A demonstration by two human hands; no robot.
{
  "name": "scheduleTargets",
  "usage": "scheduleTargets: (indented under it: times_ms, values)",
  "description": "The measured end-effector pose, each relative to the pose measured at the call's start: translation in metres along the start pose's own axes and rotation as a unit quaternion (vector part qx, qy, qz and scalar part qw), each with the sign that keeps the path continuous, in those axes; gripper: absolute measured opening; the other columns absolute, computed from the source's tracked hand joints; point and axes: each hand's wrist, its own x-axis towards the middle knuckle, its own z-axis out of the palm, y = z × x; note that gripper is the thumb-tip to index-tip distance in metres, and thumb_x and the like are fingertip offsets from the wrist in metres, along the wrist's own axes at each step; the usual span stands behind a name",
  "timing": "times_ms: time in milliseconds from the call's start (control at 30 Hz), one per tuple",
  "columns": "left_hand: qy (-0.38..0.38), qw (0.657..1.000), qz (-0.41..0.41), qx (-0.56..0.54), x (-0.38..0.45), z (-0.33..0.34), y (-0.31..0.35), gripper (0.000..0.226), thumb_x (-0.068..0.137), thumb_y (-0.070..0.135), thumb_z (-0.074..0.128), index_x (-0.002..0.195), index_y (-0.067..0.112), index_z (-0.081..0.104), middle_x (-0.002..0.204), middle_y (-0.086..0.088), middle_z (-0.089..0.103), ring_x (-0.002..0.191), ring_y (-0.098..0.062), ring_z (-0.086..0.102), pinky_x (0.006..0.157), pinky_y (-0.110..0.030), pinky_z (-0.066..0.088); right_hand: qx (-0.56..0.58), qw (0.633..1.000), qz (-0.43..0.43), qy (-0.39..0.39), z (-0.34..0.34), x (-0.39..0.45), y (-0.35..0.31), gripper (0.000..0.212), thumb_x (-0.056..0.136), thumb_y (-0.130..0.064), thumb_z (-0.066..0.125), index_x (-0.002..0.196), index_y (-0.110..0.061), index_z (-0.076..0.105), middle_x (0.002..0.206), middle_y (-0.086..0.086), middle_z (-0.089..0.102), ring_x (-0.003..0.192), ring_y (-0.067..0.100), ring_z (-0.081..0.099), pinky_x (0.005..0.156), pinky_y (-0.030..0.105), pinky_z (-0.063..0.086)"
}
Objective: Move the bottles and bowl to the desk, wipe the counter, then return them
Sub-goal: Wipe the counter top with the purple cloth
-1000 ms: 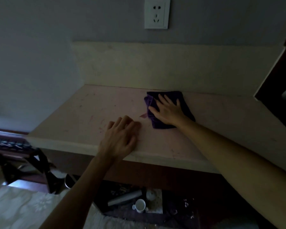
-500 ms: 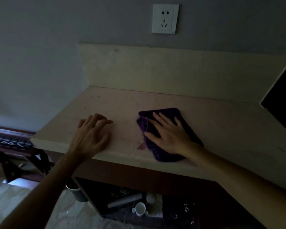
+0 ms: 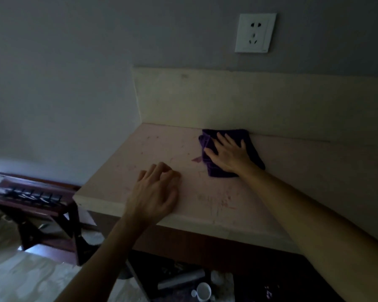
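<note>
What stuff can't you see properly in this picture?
- Head view: the counter under the purple cloth and right hand is covered.
- The counter's right end is cut off by the picture's edge.
- Things on the shelf below, like a white cup, are too dark to tell.
- The bottles and bowl aren't visible.

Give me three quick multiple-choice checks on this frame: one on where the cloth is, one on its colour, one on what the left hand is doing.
1. Where on the counter is the cloth?
A. At the front edge
B. At the back, against the backsplash
C. Hanging off the left end

2. What colour is the cloth?
A. White
B. Yellow
C. Dark purple

3. What is the left hand doing?
A. Resting empty near the front edge
B. Gripping a bottle
C. Pressing the cloth

Answers: 1 B, its far edge meets the backsplash. 2 C, it shows dark purple around the right hand, which lies flat on it. 3 A, the fingers are loosely curled with nothing in them.
</note>
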Motion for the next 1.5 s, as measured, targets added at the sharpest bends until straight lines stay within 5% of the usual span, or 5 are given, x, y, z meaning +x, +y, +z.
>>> scheduleTargets:
  times_ms: [200, 500, 900, 1267, 1500]
  values:
    - [0.001, 1.0, 0.013, -0.001, -0.003, -0.008, -0.022, 0.052, 0.09, 0.049, 0.026, 0.124, 0.025, 0.058, 0.122, -0.001, 0.051, 0.106, -0.018, 0.051, 0.086, -0.033, 0.032, -0.008, 1.0, -0.023, 0.016, 0.01, -0.114, -0.044, 0.067, 0.093, -0.066, 0.009, 0.153, -0.035, 0.008, 0.163, -0.008, -0.005, 0.151, 0.015, -0.004, 0.119, 0.057, -0.001]
    - [-0.02, 0.966, -0.255, -0.048, -0.008, -0.021, -0.122, 0.051, 0.093, 0.04, 0.038, 0.124, 0.001, 0.049, 0.12, -0.019, 0.044, 0.112, -0.039, 0.047, 0.093, -0.048, 0.042, -0.02, 1.0, 0.014, 0.008, 0.015, -0.113, -0.081, 0.07, 0.09, -0.069, 0.007, 0.152, -0.036, 0.007, 0.163, -0.011, -0.007, 0.15, 0.012, -0.006, 0.119, 0.056, 0.0]
    - [0.014, 0.966, -0.242, -0.091, -0.009, -0.013, -0.13, 0.03, 0.095, 0.032, 0.032, 0.106, 0.011, 0.051, 0.106, -0.009, 0.046, 0.099, -0.028, 0.049, 0.077, -0.037, 0.038, 0.006, 0.998, 0.063, 0.01, 0.012, 0.062, -0.115, 0.072, 0.089, -0.069, 0.012, 0.153, -0.034, 0.01, 0.164, -0.005, 0.003, 0.151, 0.018, 0.002, 0.118, 0.059, 0.001]
    - [-0.021, 0.971, -0.208, -0.118, -0.018, -0.021, -0.135, 0.031, 0.094, 0.024, 0.031, 0.108, 0.004, 0.052, 0.113, -0.015, 0.047, 0.105, -0.033, 0.048, 0.088, -0.044, 0.043, -0.009, 0.999, -0.043, 0.017, 0.027, -0.111, -0.167, 0.067, 0.094, -0.063, 0.01, 0.153, -0.032, 0.011, 0.163, -0.01, -0.004, 0.15, 0.012, -0.004, 0.12, 0.055, 0.001]
    - [0.0, 0.967, -0.222, -0.128, -0.017, -0.016, -0.132, 0.035, 0.096, 0.024, 0.031, 0.116, 0.004, 0.052, 0.117, -0.016, 0.049, 0.106, -0.031, 0.049, 0.086, -0.04, 0.044, -0.012, 0.999, -0.036, 0.003, 0.025, -0.078, -0.178, 0.069, 0.092, -0.066, 0.009, 0.153, -0.033, 0.009, 0.163, -0.008, -0.005, 0.15, 0.013, -0.005, 0.119, 0.056, 0.0]
